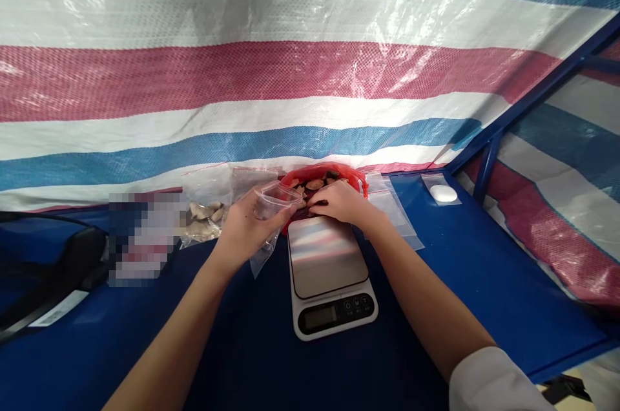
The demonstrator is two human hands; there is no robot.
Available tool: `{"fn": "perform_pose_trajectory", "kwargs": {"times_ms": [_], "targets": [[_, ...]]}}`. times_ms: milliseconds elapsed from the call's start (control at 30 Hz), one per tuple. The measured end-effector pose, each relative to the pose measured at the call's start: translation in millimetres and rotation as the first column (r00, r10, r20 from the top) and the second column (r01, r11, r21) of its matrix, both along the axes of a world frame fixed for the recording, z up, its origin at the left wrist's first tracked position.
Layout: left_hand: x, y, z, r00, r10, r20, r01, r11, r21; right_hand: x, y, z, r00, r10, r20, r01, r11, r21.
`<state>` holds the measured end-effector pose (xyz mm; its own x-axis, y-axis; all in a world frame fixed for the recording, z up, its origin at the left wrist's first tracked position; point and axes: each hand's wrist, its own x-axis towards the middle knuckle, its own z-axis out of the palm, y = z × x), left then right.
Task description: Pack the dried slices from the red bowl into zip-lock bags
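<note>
My left hand (245, 220) is wrapped around a clear plastic cup (277, 194), which tilts towards a red plastic bag (334, 170). The bag lies open and holds several brown dried slices (314, 184), some with dark edges. Over the front of the bag, my right hand (339, 203) has its fingers pinched together by a small dark piece; the fingertips are partly hidden. Just below both hands, a white digital kitchen scale (329, 262) with a shiny metal plate carries nothing. Its display looks dark.
Left of my hands lies a clear bag of pale dried pieces (201, 220). Clear zip bags (394, 210) lie to the right, with a white oval object (443, 193) beyond. A black object (53, 269) is at far left. A striped tarp (271, 75) hangs behind the blue table (465, 282).
</note>
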<state>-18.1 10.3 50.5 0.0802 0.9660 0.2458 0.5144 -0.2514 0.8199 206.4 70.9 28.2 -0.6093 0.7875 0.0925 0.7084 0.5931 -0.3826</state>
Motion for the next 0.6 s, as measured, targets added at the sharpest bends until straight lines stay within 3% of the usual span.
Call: {"fn": "perform_pose_trajectory", "kwargs": {"times_ms": [267,600], "targets": [[4,-2,-2.8,0.998,-0.054,0.011,0.053,0.998,0.029,12,3,4,0.946,0.005,-0.324,-0.03,0.997,-0.071],[8,-1,-10.5,0.98,-0.183,-0.076,0.19,0.978,0.091,13,-15,37,0.784,-0.103,-0.612,-0.024,0.98,-0.196]]}}
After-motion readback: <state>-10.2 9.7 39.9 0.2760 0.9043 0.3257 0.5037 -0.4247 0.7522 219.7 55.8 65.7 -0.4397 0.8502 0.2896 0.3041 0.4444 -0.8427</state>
